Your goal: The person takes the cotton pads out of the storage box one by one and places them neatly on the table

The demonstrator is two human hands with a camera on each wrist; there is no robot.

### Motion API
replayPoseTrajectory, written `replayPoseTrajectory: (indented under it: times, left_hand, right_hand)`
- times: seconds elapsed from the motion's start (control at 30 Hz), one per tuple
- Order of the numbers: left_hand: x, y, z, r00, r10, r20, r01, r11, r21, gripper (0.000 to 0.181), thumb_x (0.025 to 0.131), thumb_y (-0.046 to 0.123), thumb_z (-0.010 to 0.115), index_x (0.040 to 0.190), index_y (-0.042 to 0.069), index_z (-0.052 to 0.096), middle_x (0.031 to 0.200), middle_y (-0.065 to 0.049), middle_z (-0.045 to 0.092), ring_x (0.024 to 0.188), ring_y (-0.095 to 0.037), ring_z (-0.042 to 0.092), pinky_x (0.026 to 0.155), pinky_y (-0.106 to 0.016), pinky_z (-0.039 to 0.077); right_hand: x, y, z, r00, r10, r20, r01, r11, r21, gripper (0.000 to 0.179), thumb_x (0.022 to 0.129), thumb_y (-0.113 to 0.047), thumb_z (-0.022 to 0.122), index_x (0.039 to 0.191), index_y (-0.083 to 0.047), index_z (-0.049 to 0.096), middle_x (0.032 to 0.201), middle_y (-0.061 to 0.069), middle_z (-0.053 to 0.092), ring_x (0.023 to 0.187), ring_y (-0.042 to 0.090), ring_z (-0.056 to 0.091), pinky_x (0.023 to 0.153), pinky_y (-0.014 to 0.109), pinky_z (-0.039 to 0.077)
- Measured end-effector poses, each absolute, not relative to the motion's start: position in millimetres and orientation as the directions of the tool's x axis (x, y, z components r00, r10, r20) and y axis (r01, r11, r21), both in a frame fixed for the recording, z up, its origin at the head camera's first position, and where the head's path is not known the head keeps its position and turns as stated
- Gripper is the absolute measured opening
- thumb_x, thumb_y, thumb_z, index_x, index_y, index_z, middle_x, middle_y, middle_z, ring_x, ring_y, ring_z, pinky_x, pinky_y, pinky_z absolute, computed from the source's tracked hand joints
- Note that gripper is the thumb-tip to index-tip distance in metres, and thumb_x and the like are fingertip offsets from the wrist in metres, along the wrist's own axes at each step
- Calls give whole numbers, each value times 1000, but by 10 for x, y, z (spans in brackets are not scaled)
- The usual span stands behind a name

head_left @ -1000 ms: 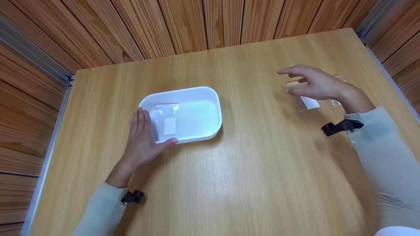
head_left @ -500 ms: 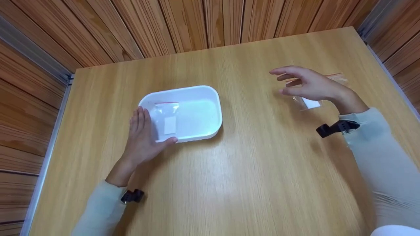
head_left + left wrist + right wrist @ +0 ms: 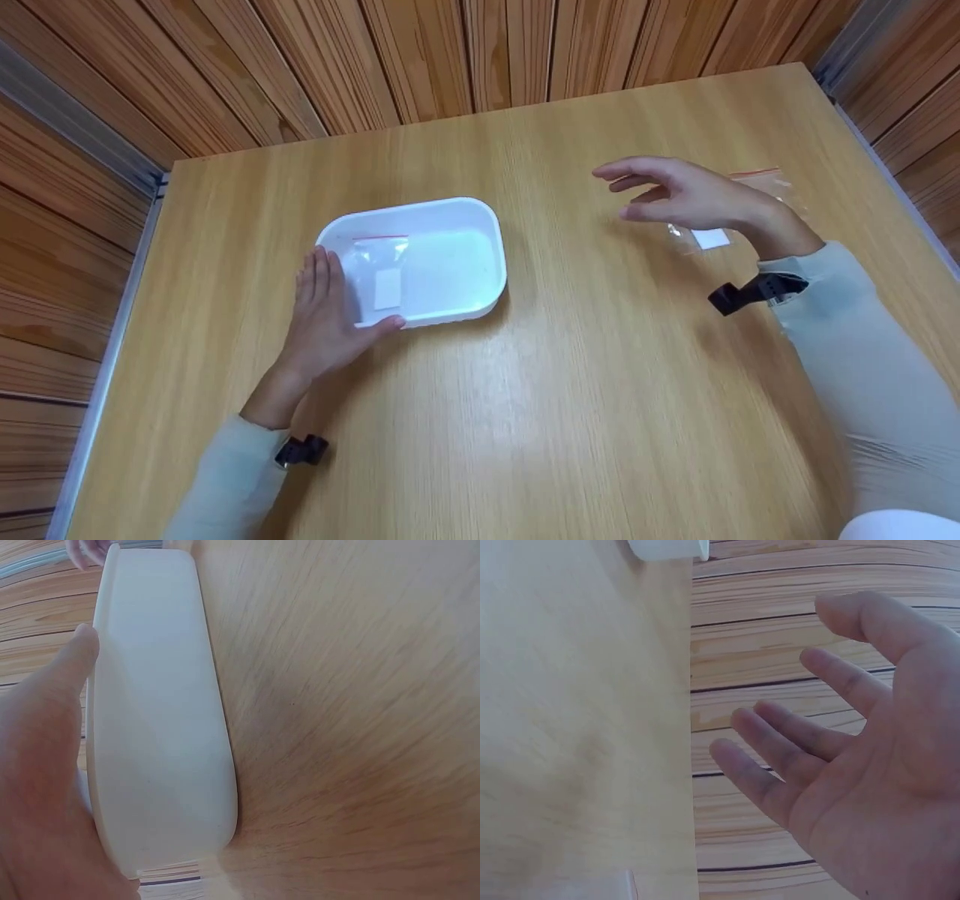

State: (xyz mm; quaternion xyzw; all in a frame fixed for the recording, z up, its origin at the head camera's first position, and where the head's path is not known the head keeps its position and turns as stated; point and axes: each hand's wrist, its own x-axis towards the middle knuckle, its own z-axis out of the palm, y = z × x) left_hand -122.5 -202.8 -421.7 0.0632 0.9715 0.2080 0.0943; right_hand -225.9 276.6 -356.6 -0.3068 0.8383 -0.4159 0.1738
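Observation:
My left hand (image 3: 319, 330) rests on the left end of a white plastic tub (image 3: 454, 262), fingers straight over the rim and thumb along the near edge. The left wrist view has the thumb against the rim beside the tub's side wall (image 3: 157, 690). Inside the tub lies a clear zip bag (image 3: 382, 274) with a red seal line and a white rectangle. To the right, my right hand (image 3: 675, 193) hovers above the table with fingers spread and nothing in them; its palm (image 3: 877, 787) shows bare. Beneath it, two more zip bags are partly hidden, one with a white piece (image 3: 710, 238).
The second bag's red seal (image 3: 757, 172) shows behind the right wrist. Wood-plank walls (image 3: 442, 60) stand behind and beside the wooden table (image 3: 480, 420). A white rounded object (image 3: 900, 526) cuts into the bottom right corner. Each wrist wears a black strap mount.
My right hand has drifted left, away from the zip bags, uncovering more of the rear one. The left hand and the tub have stayed in place.

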Motion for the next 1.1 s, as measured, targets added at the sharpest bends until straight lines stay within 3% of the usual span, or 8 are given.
replayPoseTrajectory:
  times: [0.23,0.53,1.1]
  left_hand:
    - [-1227,-2034,-4212,-974,159,-164,78,907,414,135,80,73,67,158,-5,-10,166,-21,-20,154,-37,-18,122,-55,-8]
    - [-1223,-2036,-4193,-973,160,-169,77,907,415,134,81,74,66,158,-4,-11,166,-21,-21,153,-36,-19,122,-56,-9]
    - [-1219,-2024,-4205,-973,157,-169,71,901,427,135,80,75,66,158,-4,-11,166,-20,-22,153,-36,-19,122,-56,-8]
  right_hand:
    - [-2279,2669,-3495,-711,-703,-17,-372,397,-839,51,103,-6,59,152,-2,44,153,14,46,136,26,48,102,18,45]
    - [-2308,2573,-3448,-683,-731,-5,-383,364,-849,50,103,-6,58,151,-1,43,153,14,46,136,27,48,101,17,45]
    - [-2368,2236,-3220,-656,-745,-122,-109,254,-961,49,105,-15,57,152,-9,45,146,15,51,131,28,54,103,31,50]
